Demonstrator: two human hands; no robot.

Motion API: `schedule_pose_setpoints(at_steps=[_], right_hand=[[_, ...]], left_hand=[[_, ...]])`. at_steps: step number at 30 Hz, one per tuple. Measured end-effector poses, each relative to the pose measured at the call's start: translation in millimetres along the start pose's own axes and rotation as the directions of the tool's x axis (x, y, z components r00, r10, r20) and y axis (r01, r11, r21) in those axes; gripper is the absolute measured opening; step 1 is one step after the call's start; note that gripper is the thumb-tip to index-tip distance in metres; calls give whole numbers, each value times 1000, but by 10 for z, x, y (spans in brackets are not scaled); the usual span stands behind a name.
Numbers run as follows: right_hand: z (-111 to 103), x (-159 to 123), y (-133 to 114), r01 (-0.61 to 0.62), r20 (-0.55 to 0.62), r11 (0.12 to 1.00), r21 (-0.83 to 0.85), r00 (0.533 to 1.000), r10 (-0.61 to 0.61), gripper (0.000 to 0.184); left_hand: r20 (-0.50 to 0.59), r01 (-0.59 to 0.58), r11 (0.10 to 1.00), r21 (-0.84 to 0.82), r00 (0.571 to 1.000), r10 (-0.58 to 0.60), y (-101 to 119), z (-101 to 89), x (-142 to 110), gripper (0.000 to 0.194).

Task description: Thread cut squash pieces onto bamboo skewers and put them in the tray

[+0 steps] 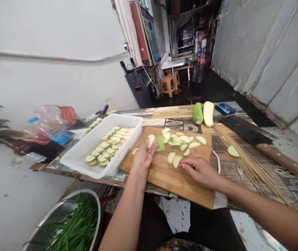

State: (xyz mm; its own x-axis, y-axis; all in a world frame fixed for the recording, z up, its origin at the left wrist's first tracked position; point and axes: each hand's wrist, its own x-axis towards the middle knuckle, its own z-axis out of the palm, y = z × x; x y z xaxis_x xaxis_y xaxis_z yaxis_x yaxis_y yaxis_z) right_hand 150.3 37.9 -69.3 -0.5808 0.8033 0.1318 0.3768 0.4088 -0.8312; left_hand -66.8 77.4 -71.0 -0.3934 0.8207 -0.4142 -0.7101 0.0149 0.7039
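Pale, green-edged half-moon vegetable slices (177,161) are scattered all over a brown wooden cutting board (161,172); right hand (197,169) is pinched at one's edge, left hand (145,157) has its palm showing and fingers loose by another, can't tell if either's gripping. Left of that there's a white rectangular plastic tub (128,147) with more slices, and off right, thin tan wooden skewers (250,170) near a dark-bladed, wooden-handled cleaver (262,140).
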Motion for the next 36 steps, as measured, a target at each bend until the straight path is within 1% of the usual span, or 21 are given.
schedule_pose_setpoints(at_steps=[6,16,20,32,36], right_hand=[[-9,8,-20,3,14,1000,0,1000,-3,28],[-3,14,-26,23,3,1000,-11,1000,-23,28],[-10,14,-27,16,16,999,-28,1000,-16,29],[-16,31,-26,21,23,999,-38,1000,-20,29],[-13,33,-25,11,25,999,-37,1000,-10,29]], left_hand=[[-5,8,1000,-4,1000,-8,9,14,-16,9],[22,-5,1000,17,1000,5,-17,-19,-2,6],[28,-16,999,31,1000,15,-23,-22,2,5],[25,-43,996,79,999,41,-33,18,-20,4],[27,-34,996,78,999,32,-36,27,-28,5]])
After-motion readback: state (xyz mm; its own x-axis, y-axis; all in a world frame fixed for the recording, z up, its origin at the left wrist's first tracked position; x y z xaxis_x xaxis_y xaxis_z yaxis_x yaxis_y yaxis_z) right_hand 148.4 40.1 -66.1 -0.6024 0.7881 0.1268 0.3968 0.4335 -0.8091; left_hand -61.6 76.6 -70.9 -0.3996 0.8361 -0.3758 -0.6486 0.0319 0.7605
